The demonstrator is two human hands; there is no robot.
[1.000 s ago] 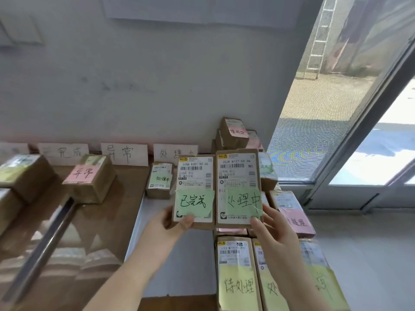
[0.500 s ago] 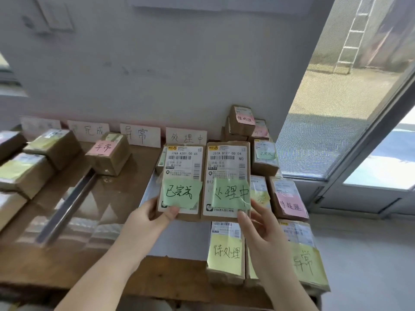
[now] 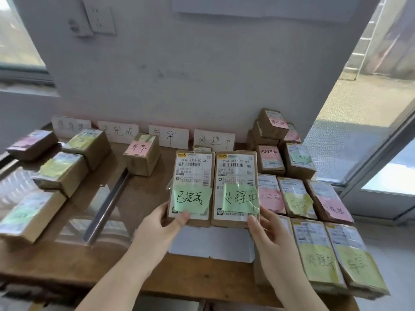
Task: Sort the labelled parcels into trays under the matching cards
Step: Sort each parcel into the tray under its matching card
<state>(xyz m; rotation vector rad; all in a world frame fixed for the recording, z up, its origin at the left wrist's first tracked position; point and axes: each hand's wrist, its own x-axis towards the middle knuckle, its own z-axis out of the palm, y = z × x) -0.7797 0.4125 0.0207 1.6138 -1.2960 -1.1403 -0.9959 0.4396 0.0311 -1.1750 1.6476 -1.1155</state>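
**Two hands hold up two labelled parcels, side by side**

At the centre of the frame, the left hand [image 3: 161,227] grips the lower left corner of a brown parcel with a green note reading 已完成 [image 3: 190,176]. Its thumb lies on the front and its fingers are hidden behind. The right hand [image 3: 267,234] pinches the lower right corner of a second parcel with a green note reading 处理中 [image 3: 235,173], thumb in front and fingers mostly out of sight behind. Both parcels stand upright, faces to the camera, edges touching, above a wooden table [image 3: 67,265].

Four white cards line the wall behind. The leftmost card [image 3: 70,125] is too blurred to read. The others read 已完成 [image 3: 119,131], 异常 [image 3: 168,136] and 处理中 [image 3: 214,141]. The held parcels sit just below the last card and cover its lower edge.

A parcel with a pink 异常 note [image 3: 141,153] rests under the matching card. At the left, a group of parcels [image 3: 60,171] carries pale notes with unreadable writing, and the nearest is cut off by the frame edge. At the right, a pile of parcels [image 3: 296,194] is partly hidden by the right forearm. A white flat sheet [image 3: 211,245] lies under the held parcels. Whether it is a tray cannot be told.
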